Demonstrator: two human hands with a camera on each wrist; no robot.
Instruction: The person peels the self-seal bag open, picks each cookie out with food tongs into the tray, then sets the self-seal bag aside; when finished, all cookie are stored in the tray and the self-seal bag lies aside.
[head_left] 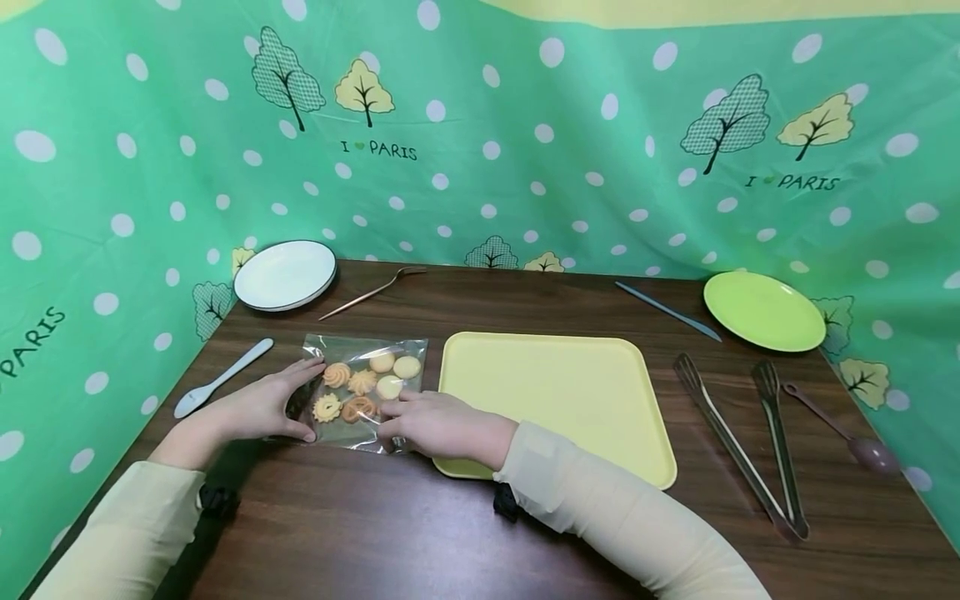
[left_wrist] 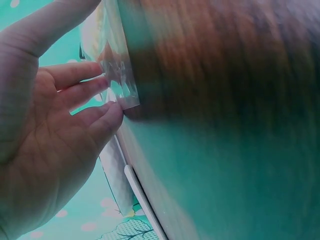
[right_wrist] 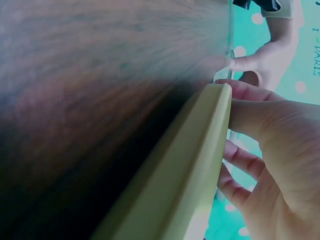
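Note:
A clear plastic bag of cookies [head_left: 366, 347] lies flat on the dark wooden table, left of a pale yellow tray [head_left: 547, 392]. Several cookies in different shapes, some round and pale, others ridged or swirled, show through the plastic. My left hand [head_left: 273, 404] is at the bag's left edge, thumb and fingers spread apart. In the left wrist view its fingertips [left_wrist: 114, 107] touch the plastic edge. My right hand [head_left: 442, 425] reaches over the tray's left rim, with its fingers on the bag's right side. In the right wrist view those fingers are loosely spread beside the tray rim [right_wrist: 212, 115].
A white plate [head_left: 285, 275], a fork [head_left: 371, 293] and a pale blue spoon [head_left: 225, 377] lie around the left side. Toward the right are a blue knife [head_left: 667, 311], a green plate [head_left: 763, 311], metal tongs [head_left: 738, 450] and a purple spoon [head_left: 873, 456]. A green patterned cloth [head_left: 510, 183] hangs behind.

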